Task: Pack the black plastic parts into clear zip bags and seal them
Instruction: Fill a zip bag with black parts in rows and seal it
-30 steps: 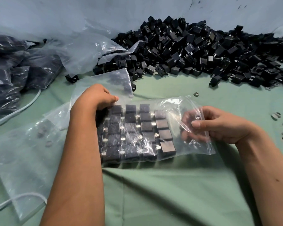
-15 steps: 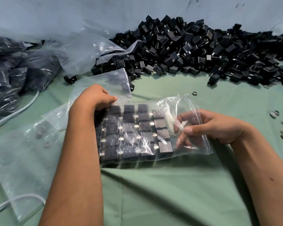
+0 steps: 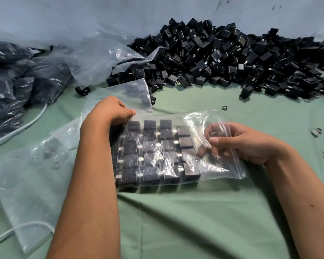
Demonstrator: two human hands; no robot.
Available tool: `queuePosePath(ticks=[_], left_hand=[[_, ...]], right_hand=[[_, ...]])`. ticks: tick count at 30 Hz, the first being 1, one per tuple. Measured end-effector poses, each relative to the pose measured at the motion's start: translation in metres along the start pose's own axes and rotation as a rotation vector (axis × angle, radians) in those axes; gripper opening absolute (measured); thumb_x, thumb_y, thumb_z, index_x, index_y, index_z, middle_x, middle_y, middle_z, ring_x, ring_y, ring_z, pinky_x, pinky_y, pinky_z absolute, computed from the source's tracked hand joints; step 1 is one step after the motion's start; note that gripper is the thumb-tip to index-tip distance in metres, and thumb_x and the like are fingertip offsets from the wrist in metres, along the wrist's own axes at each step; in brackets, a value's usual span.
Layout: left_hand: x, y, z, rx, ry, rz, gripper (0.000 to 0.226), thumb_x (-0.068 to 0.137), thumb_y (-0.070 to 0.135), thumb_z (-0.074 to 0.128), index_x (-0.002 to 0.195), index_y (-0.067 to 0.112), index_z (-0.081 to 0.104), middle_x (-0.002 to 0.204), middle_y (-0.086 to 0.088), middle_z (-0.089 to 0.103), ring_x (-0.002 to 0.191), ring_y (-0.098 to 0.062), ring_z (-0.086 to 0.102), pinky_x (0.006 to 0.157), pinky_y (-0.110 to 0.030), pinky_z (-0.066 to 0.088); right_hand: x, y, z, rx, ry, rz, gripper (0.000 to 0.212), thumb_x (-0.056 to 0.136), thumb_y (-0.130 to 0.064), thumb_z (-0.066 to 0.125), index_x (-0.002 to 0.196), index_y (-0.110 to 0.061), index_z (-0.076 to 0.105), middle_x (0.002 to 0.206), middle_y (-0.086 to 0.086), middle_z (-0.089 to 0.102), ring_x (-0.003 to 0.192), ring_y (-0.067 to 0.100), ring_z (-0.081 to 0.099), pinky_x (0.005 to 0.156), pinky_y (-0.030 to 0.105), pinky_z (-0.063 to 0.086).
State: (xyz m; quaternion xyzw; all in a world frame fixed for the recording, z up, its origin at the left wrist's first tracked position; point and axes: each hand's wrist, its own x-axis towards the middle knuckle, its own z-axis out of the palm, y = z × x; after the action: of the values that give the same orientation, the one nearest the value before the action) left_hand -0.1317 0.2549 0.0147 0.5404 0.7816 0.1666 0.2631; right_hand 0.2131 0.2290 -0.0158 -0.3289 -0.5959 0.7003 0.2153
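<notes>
The right hand (image 3: pixel 239 143) pinches the open end of the zip bag (image 3: pixel 209 165). The left hand (image 3: pixel 108 113) grips its far left corner. Inside, black parts (image 3: pixel 150 152) sit in 4 rows. Bare green worktop (image 3: pixel 195 221) lies in front.

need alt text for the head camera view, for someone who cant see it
A person's two hands work a clear zip bag filled with rows of black plastic parts on a green cloth: the left hand holds its far corner, the right hand pinches the open zip end. Behind lies a big loose pile of black parts; filled bags sit far left.
</notes>
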Motion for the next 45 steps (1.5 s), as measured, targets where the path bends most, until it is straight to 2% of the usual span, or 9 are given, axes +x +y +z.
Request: queuePosePath(ticks=[8,14,20,25,31,35,37,41,45], left_hand=[[-0.001,0.001,0.0,-0.013,-0.002,0.002,0.031,0.094,0.039,0.072,0.091,0.009,0.077,0.105,-0.011,0.072,0.084,-0.025,0.059,0.076,-0.032,0.042],[-0.003,0.002,0.0,-0.033,0.03,0.025,0.026,0.094,0.038,0.072,0.083,0.015,0.077,0.096,-0.009,0.075,0.097,-0.026,0.066,0.084,-0.035,0.051],[-0.006,0.005,0.002,-0.09,0.042,0.065,0.025,0.094,0.034,0.073,0.084,0.011,0.076,0.095,-0.009,0.076,0.1,-0.028,0.069,0.099,-0.047,0.054],[-0.005,0.004,0.003,-0.114,0.067,0.08,0.025,0.094,0.033,0.073,0.083,0.011,0.076,0.09,-0.007,0.076,0.096,-0.027,0.07,0.094,-0.043,0.056],[-0.003,0.01,0.008,-0.119,0.149,0.176,0.024,0.093,0.034,0.074,0.079,0.014,0.074,0.088,-0.002,0.075,0.092,-0.021,0.069,0.087,-0.041,0.057],[-0.002,0.018,0.015,-0.084,0.16,0.231,0.023,0.093,0.035,0.074,0.079,0.016,0.072,0.086,-0.001,0.074,0.088,-0.019,0.068,0.079,-0.036,0.055],[-0.002,0.022,0.019,-0.072,0.157,0.252,0.02,0.092,0.034,0.075,0.081,0.017,0.073,0.086,0.0,0.073,0.087,-0.017,0.068,0.079,-0.034,0.056],[-0.003,0.026,0.024,-0.027,0.055,0.298,0.01,0.092,0.032,0.075,0.09,0.023,0.075,0.089,0.005,0.073,0.086,-0.009,0.067,0.07,-0.026,0.049],[0.0,0.021,0.022,0.002,0.038,0.235,0.02,0.094,0.033,0.072,0.113,0.026,0.072,0.121,0.0,0.07,0.11,-0.019,0.064,0.1,-0.037,0.051]], right_hand=[[0.001,0.002,-0.003,0.023,-0.016,-0.011,0.034,0.085,-0.025,0.083,0.102,-0.004,0.062,0.103,0.051,0.059,0.071,0.032,0.069,0.06,0.03,0.057],[0.002,0.002,-0.003,0.041,0.056,-0.015,0.03,0.086,-0.022,0.079,0.104,-0.005,0.063,0.102,0.027,0.072,0.056,0.01,0.065,0.05,0.017,0.053],[0.003,0.001,-0.002,-0.024,0.025,-0.032,0.05,0.087,-0.025,0.072,0.116,0.01,0.051,0.122,0.028,0.069,0.073,0.027,0.071,0.053,0.023,0.053],[0.0,-0.002,0.001,0.037,0.101,0.0,0.06,0.068,-0.042,0.095,0.11,-0.008,0.068,0.093,0.016,0.073,0.068,0.021,0.068,0.056,0.027,0.057],[0.0,-0.002,-0.001,0.065,0.14,0.042,0.058,0.073,-0.04,0.092,0.117,-0.012,0.068,0.115,0.056,0.048,0.094,0.041,0.058,0.057,0.033,0.056],[0.0,-0.001,-0.002,0.063,0.186,0.049,0.048,0.083,-0.027,0.079,0.121,-0.001,0.064,0.122,0.052,0.049,0.097,0.043,0.058,0.06,0.035,0.057],[0.0,-0.001,-0.002,0.079,0.241,0.038,0.045,0.079,-0.028,0.078,0.113,0.0,0.07,0.114,0.039,0.064,0.089,0.038,0.063,0.064,0.037,0.057],[0.002,-0.006,-0.005,-0.01,0.554,-0.014,0.027,0.079,-0.03,0.078,0.087,-0.005,0.071,0.08,0.012,0.069,0.051,0.009,0.055,0.042,0.019,0.046],[0.012,-0.024,-0.013,-0.343,1.109,-0.219,0.02,0.095,-0.029,0.072,0.08,-0.016,0.067,0.078,0.008,0.073,0.05,0.003,0.055,0.042,0.016,0.041]])
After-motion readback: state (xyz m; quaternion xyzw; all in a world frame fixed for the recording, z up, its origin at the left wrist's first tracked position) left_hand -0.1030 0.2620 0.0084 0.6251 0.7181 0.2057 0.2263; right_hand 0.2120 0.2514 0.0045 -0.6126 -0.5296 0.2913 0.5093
